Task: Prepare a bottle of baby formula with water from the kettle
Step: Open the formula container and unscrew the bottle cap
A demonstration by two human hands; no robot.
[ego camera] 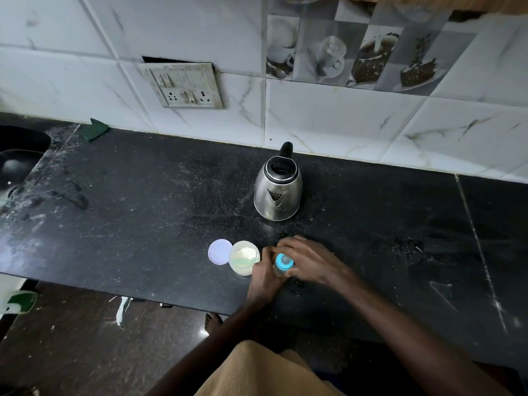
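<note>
A baby bottle (283, 263) with a blue cap stands near the front edge of the black counter (143, 201). My left hand (264, 274) grips its body from the left. My right hand (307, 257) wraps over the blue cap from the right. Just left of the bottle sits an open round tub of pale formula powder (243, 257), with its white lid (219, 251) lying flat beside it. A steel electric kettle (277, 188) with a black lid and handle stands behind, spout facing me.
A wall socket panel (185, 87) is set in the tiled wall behind. A dark sink (20, 164) lies at the far left, a green scrub pad (95, 129) near it. The counter's front edge runs just below my hands.
</note>
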